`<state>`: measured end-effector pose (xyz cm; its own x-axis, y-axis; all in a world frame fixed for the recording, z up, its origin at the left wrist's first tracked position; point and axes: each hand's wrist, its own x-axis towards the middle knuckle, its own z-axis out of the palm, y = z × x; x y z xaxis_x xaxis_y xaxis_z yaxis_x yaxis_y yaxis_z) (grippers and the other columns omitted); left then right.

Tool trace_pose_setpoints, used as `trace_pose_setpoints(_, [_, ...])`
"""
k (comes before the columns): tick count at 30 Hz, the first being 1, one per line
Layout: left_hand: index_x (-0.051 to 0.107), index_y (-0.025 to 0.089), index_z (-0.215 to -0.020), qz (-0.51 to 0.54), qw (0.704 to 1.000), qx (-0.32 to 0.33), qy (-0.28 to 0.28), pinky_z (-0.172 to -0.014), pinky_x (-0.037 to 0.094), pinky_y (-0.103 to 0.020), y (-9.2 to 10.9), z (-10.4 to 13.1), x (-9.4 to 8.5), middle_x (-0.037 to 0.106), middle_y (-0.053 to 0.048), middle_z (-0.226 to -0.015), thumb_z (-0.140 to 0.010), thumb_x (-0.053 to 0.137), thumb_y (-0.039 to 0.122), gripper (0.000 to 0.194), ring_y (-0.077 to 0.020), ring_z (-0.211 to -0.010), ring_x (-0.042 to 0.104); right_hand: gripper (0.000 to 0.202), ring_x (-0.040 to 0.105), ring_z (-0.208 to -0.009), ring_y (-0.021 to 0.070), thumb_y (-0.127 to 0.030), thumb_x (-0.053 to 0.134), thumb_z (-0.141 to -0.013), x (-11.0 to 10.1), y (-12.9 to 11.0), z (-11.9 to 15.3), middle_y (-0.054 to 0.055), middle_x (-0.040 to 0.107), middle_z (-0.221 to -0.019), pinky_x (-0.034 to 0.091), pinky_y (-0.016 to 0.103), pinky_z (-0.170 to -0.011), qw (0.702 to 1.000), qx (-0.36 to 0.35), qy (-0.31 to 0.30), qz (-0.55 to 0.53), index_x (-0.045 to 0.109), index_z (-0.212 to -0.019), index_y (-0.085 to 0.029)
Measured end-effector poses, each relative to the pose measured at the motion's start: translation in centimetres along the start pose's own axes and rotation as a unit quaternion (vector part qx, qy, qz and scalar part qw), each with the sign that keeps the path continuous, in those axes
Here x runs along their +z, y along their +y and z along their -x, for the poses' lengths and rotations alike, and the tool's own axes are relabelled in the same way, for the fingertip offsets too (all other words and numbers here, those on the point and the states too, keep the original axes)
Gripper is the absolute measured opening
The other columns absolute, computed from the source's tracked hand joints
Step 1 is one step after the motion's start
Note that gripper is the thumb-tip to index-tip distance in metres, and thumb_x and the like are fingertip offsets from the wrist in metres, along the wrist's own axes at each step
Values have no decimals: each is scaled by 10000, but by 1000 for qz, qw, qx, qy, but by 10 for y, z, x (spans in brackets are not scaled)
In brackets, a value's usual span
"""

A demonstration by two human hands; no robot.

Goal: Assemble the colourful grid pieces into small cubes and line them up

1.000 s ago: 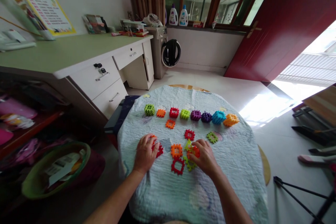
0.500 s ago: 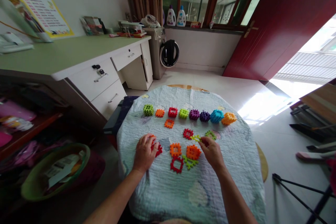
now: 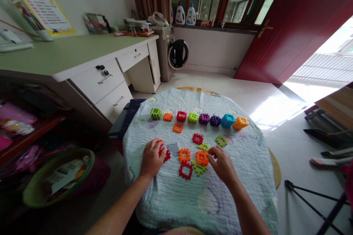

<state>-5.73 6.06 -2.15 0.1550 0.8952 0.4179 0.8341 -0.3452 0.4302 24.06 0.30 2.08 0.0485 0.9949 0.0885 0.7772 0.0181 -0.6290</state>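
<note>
My left hand (image 3: 151, 157) lies at the left, its fingers curled over a red notched building tile (image 3: 166, 155) and an orange piece partly hidden beneath. My right hand (image 3: 224, 165) is at the right edge of an orange notched tile (image 3: 202, 158), thumb and forefinger slightly apart; whether they touch it is hard to tell. Just behind that tile lies a yellow-green tile frame (image 3: 203, 147). In front are a green triangular frame (image 3: 199, 169) and a red tile frame (image 3: 185, 177). Another orange tile (image 3: 184, 150) lies between my hands.
Along the back of the cloth-covered table (image 3: 209, 205) runs a row of coloured cubes, including a purple cube (image 3: 204, 118) and a blue cube (image 3: 228, 120). A red tile (image 3: 198, 138) and a green tile (image 3: 221, 141) lie nearer. A desk (image 3: 82, 51) stands left.
My right hand has let go of the yellow-green tile frame and moved slightly nearer me, beside the orange tile. My left hand stays where it was.
</note>
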Motion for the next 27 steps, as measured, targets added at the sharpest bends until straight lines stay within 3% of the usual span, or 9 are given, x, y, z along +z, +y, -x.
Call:
trace_pose_setpoints(3, [634,211,-1010,-1,1000,2,-4,-992,445,-462,0,0,0,607,-104,-1137,-894,507,353,223,-271,-1098,547,115,568,-754,157,-203,517,-819,-1,-12,18,27,601,-816,437,270,-704,992,-43,-119,13,627,-790,-216])
trace_pose_setpoints(5, [634,206,-1010,-2,1000,3,-6,-995,443,-465,0,0,0,607,-107,-1138,-896,504,352,226,-272,-1099,546,161,579,-874,177,-161,535,-796,3,-17,28,41,617,-920,443,281,-782,988,-51,-145,25,655,-881,-228])
trace_pose_setpoints(8, [630,201,-1015,-3,1000,5,-8,-1003,439,-462,-1,0,0,605,-110,-1141,-899,502,351,229,-274,-1108,543,263,557,-997,207,-121,536,-781,12,-19,36,59,615,-1020,440,308,-868,987,-47,-148,44,656,-979,-246])
trace_pose_setpoints(13, [629,201,-1025,-10,1000,5,-11,-1008,439,-466,-2,2,1,605,-111,-1153,-888,519,349,230,-277,-1117,546,253,546,-980,226,-104,530,-776,21,-24,39,72,610,-1022,448,340,-879,989,-29,-123,73,633,-959,-245])
trace_pose_setpoints(18, [632,213,-1021,-6,1000,2,-7,-1008,441,-466,-2,1,1,603,-105,-1155,-874,535,342,218,-279,-1120,546,132,532,-930,222,-112,545,-763,19,-28,43,67,602,-975,441,330,-805,988,-41,-117,92,586,-794,-233])
trace_pose_setpoints(24, [618,215,-1027,-5,1000,1,-15,-1018,431,-464,-1,1,2,594,-103,-1160,-875,536,327,206,-278,-1122,538,40,555,-781,169,-180,552,-794,24,-25,42,22,598,-837,404,267,-695,991,-13,-121,60,545,-792,-219])
trace_pose_setpoints(27, [613,203,-1039,-10,1000,2,-18,-1019,430,-468,-1,2,2,590,-110,-1168,-872,540,316,215,-280,-1126,530,58,550,-695,153,-242,547,-830,28,-23,38,-7,586,-736,380,249,-643,992,2,-125,34,566,-879,-219])
